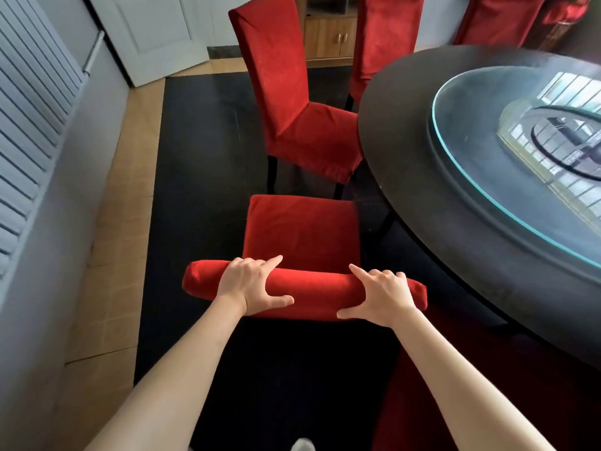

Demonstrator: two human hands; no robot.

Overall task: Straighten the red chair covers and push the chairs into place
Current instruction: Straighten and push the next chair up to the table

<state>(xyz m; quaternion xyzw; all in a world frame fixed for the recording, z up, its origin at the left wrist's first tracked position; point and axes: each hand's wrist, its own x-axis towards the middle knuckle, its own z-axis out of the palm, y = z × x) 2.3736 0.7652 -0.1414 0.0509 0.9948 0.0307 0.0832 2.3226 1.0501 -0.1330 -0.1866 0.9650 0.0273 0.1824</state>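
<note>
While both bare arms reach forward from six o'clock, the left hand [250,284] and the right hand [382,296] grip the top edge of the nearest chair's backrest [312,292], fingers curled over the far side and thumbs pressed on the near face. Each hand is clamped on the red cover [302,236] there, the left toward nine o'clock of the backrest, the right toward three o'clock. This near chair sits at the centre of the view, its seat pointing to twelve o'clock, its right front corner just beside the rim of the round dark table [406,164] at three o'clock. On the table lies a glass turntable [481,177] (it reflects windows). A second covered chair [292,102] stands at twelve o'clock, seat turned toward the table, its cover hanging unevenly at the front corner. Two more red chair backs [383,34] rise at one o'clock. Everything stands on a black rug [201,164]; a louvred panel [29,125] fills nine o'clock.
</note>
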